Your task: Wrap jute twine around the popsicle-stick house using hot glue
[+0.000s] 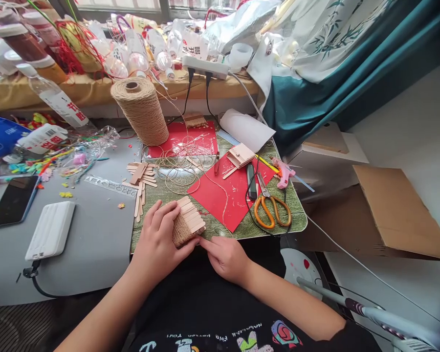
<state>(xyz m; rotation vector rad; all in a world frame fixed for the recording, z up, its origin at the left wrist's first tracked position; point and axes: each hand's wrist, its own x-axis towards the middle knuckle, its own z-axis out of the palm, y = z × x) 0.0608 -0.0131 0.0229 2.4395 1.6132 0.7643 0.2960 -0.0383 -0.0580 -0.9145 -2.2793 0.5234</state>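
My left hand is wrapped round a small craft-stick piece, part of it wound with jute twine. Rows of pale wooden sticks show on its upper right side. At its lower edge my right hand is closed, thumb and forefinger pinched together near the twine end; a thin strand runs toward it from the loose loops. Beyond them stands a large spool of jute twine, with slack twine coiled on the table. Loose craft sticks lie to the left of the piece.
Orange-handled scissors, a green utility knife and a pink glue gun lie on the right. A small stick box rests on red paper. A phone and white power bank are at left.
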